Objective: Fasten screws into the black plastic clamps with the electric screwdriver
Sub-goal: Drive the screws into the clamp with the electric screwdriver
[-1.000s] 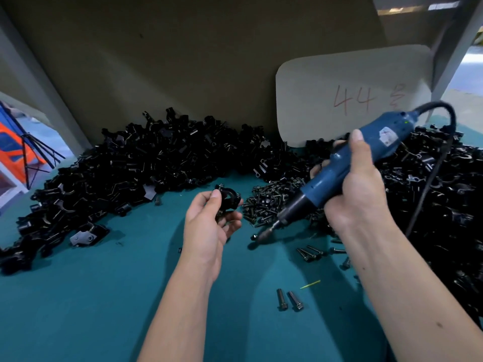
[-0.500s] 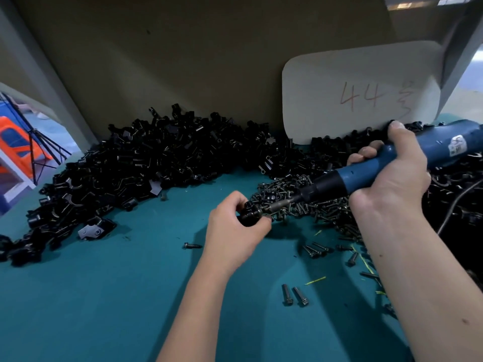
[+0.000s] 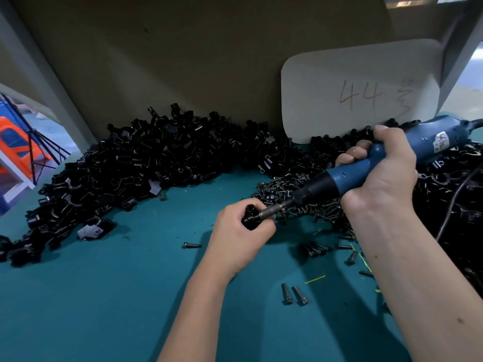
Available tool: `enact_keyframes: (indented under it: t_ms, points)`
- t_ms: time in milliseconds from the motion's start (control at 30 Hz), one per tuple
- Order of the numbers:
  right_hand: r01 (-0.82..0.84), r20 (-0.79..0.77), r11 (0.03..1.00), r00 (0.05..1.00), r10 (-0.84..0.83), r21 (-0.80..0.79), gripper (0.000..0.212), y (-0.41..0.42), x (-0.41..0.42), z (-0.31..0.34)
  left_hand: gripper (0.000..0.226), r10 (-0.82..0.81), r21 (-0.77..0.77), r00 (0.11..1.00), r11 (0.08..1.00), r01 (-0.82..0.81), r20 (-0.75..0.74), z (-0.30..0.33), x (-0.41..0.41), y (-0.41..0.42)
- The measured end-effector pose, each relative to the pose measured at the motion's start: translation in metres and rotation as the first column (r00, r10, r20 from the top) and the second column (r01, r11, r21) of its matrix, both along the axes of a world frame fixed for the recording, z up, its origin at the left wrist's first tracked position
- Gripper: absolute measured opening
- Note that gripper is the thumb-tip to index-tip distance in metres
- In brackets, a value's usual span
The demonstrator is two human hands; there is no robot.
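Black plastic clamp (image 3: 251, 216) gripped in curled left hand (image 3: 239, 237); right hand (image 3: 380, 171) grasps blue electric screwdriver (image 3: 366, 168), bit touching clamp.

One view only, so we have nothing to compare for overlap. Head-worn wide-angle camera, looking forward and down from above our own forearms, which enter from the bottom edge and the lower right. Close range: the left hand (image 3: 241, 235) sits near frame centre, the right hand (image 3: 380, 169) up and to its right. Beyond the hands the teal table (image 3: 91, 296) runs to a tan back panel (image 3: 183, 61) filling the top of the frame. Lens bends straight edges at the margins. Far left of the left hand, a gap shows an orange object (image 3: 15, 142) outside the station.
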State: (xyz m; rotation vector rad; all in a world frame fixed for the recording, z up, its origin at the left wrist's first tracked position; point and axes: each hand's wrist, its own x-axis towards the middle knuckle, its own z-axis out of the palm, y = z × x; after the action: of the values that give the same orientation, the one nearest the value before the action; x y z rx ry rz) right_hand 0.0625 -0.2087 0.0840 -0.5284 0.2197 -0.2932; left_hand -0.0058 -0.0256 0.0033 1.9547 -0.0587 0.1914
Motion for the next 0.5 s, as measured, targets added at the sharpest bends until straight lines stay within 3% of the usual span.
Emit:
enact_keyframes:
  t_ms: [133, 300, 500]
  points:
    - [0.024, 0.028, 0.999, 0.999, -0.023, -0.032, 0.020, 0.001, -0.002, 0.001, 0.010, -0.092, -0.053, 0.992, 0.995, 0.088, -0.089, 0.000, -0.001, -0.004]
    - [0.058, 0.044, 0.997, 0.997, -0.056, -0.055, 0.024, 0.001, -0.003, 0.006, 0.031, -0.022, 0.018, 0.998, 1.000, 0.023, -0.056, -0.002, -0.002, -0.014]
    - [0.069, 0.029, 0.992, 0.997, -0.067, -0.102, 0.021, -0.003, -0.003, 0.007, 0.019, 0.018, 0.259, 1.000, 0.966, -0.016, -0.004, -0.004, -0.006, -0.017]
